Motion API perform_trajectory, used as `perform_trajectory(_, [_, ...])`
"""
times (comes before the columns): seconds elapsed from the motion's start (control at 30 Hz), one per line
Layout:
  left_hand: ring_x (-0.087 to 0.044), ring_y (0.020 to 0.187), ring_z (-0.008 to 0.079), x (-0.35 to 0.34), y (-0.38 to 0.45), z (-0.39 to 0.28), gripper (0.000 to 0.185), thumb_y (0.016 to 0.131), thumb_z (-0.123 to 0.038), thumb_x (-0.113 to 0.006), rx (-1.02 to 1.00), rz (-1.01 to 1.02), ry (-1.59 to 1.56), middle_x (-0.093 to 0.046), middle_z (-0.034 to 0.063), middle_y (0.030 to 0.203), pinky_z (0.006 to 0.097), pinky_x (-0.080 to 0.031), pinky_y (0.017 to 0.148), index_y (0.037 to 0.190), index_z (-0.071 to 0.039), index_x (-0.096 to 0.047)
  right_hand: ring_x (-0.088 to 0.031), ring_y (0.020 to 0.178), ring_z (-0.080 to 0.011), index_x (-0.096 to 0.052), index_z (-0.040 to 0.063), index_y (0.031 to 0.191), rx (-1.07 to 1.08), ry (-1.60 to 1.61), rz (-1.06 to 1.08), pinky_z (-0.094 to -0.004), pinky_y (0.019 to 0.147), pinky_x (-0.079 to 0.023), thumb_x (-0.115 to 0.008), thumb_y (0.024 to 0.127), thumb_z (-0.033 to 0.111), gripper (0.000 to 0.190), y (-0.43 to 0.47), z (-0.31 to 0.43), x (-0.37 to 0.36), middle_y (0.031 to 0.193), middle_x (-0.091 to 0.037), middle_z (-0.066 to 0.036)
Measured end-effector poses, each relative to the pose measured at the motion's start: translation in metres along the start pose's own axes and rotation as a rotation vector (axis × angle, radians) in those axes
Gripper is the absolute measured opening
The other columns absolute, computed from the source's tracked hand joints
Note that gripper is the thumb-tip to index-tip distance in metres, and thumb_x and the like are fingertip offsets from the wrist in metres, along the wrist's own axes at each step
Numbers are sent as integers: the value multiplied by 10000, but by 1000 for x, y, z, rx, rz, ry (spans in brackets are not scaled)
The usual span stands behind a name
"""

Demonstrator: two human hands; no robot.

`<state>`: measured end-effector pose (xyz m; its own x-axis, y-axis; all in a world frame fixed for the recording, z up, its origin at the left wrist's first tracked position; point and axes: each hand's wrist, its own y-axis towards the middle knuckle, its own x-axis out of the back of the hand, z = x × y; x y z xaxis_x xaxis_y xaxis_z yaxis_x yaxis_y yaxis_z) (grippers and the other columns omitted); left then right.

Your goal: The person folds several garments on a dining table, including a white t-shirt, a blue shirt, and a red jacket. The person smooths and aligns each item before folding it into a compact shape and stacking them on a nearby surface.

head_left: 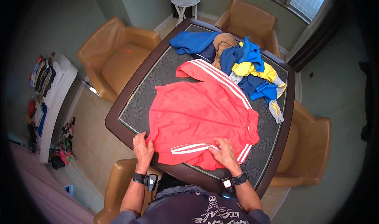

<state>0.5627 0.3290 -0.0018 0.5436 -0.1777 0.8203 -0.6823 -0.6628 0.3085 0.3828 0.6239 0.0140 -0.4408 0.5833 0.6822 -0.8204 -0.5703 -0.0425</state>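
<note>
A red zip-front track jacket (195, 105) lies front up on the table, its collar to the right and its hem to the left. White stripes run down its sleeves. The far sleeve bends back across the top, while the near sleeve (189, 150) is folded over the body along the front edge. My left hand (143, 149) is at the near corner of the hem, thumb against the fabric and fingers apart from it. With my right hand (223, 153) I pinch the striped near sleeve between thumb and fingers.
A heap of blue, yellow, brown and grey clothes (248, 67) covers the far side of the brown-rimmed table (124, 114). Tan armchairs (118, 55) stand around it. A white round side table (185, 0) is behind; at left, a white shelf (56, 105) bears folded clothes.
</note>
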Motion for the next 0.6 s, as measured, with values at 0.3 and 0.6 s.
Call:
perform_trajectory(0.3, [-531, 1164, 344, 0, -26, -82, 641, 654, -303, -882, -360, 448, 2, -616, 141, 1175, 477, -391, 994, 1199, -56, -652, -581, 980, -346, -677, 45, 1120, 95, -92, -122, -461, 888, -459, -859, 710, 224, 484, -73, -14, 22, 1024, -628, -146])
perform_trajectory(0.6, [-643, 958, 359, -2, -29, -50, 349, 736, -74, -703, -210, 594, -32, -681, 144, 977, 453, -523, 828, 1084, -50, -702, -590, 899, -363, -672, 50, 1073, -2, -135, -45, -461, 815, -475, -731, 734, 71, 346, -76, -42, 6, 909, -609, -145])
